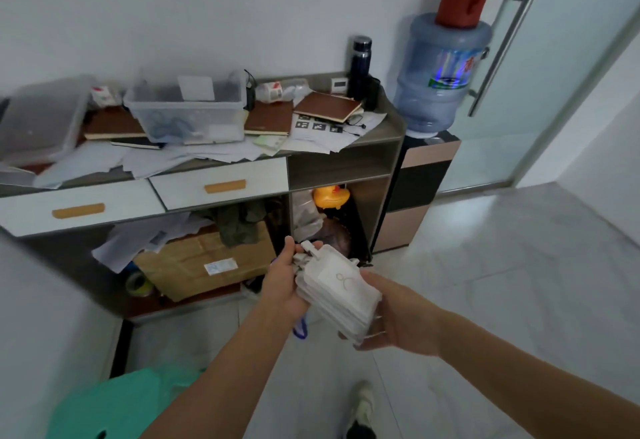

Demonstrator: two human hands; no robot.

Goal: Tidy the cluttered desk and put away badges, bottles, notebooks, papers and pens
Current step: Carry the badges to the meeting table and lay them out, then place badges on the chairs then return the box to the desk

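Head view | left hand (286,283) and right hand (393,317) — fingers curled round stack of flat, translucent plastic badges (341,288)

Single head-worn wide-angle view, directed forward and downward.
The camera stands back from the desk (384,135), facing its front obliquely from above, toward its right end; the left hand (284,286) and right hand (391,314) lie nearest the lens, at lower centre, above the floor (502,265).
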